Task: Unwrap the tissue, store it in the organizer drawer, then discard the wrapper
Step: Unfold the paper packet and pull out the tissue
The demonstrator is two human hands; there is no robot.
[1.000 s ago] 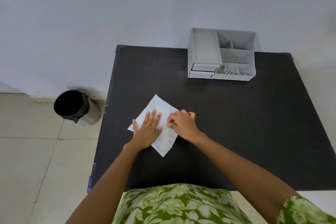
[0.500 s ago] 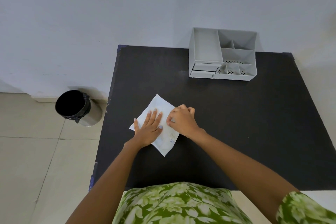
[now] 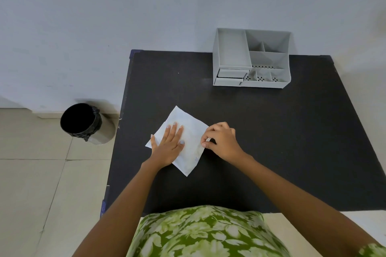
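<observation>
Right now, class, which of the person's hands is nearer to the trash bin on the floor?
The left. The left hand lies flat on the tissue packet, on the side toward the trash bin. The right hand pinches the packet's far edge, farther from it.

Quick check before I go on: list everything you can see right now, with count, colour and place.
tissue packet: one, white, flat on the table's near-left part
desk organizer: one, grey, far edge of table by the wall, two small drawers at its front left
table: one, black
waste bin: one, grey with black liner, on the floor left of the table
left hand: flat on the packet
right hand: pinching the packet's right edge
</observation>
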